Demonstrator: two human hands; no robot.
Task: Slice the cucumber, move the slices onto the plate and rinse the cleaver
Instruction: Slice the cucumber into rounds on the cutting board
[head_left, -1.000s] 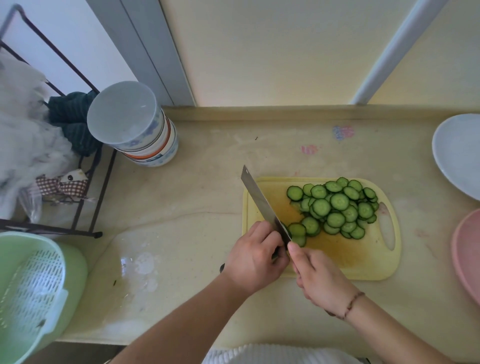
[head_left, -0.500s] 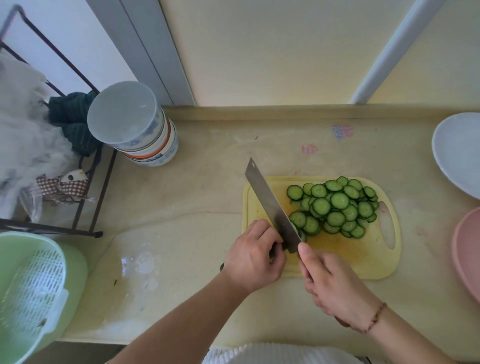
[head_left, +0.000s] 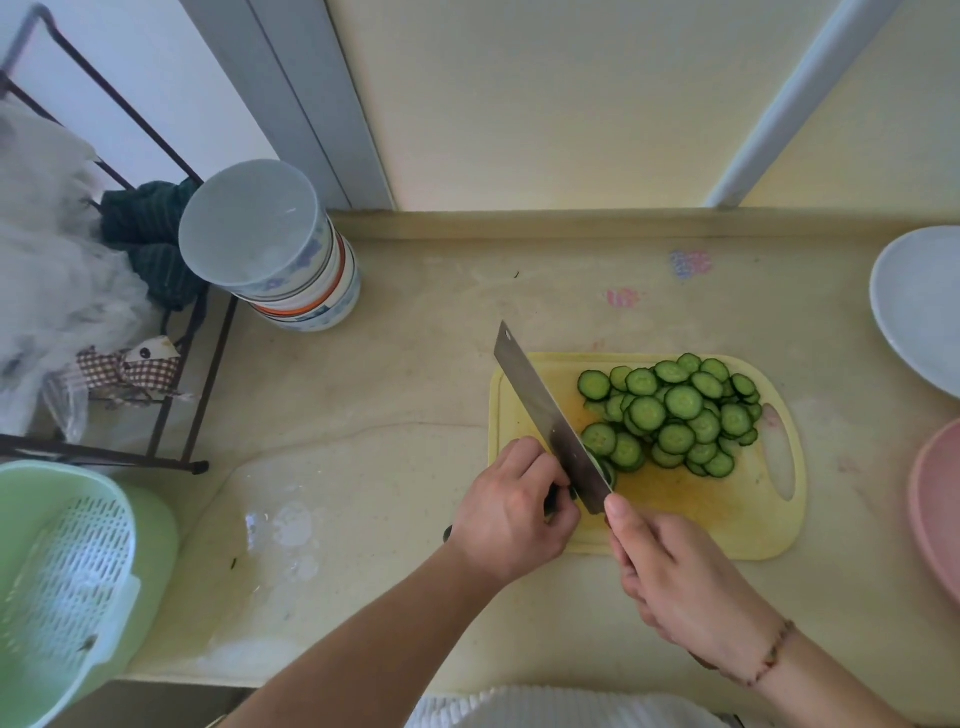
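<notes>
A yellow cutting board (head_left: 727, 514) lies on the counter with a heap of cucumber slices (head_left: 675, 415) on its far half. My left hand (head_left: 514, 509) grips the uncut cucumber at the board's left edge and hides most of it. Only a cut green face (head_left: 607, 472) shows at the blade. The cleaver (head_left: 545, 410) stands edge-down against that face, its blade running from far left to near right. My right hand (head_left: 675, 577) grips the cleaver's handle, which is hidden, with the thumb at the blade's heel.
A white plate (head_left: 914, 312) sits at the far right edge, with a pink plate (head_left: 935, 509) nearer me. A stack of bowls (head_left: 270, 244) stands at the back left beside a metal rack (head_left: 171, 395). A green strainer basket (head_left: 67, 571) is at the near left.
The cleaver has lifted a little and shifted slightly right along the cucumber. My right hand has drawn back toward me. The left hand has stayed in place.
</notes>
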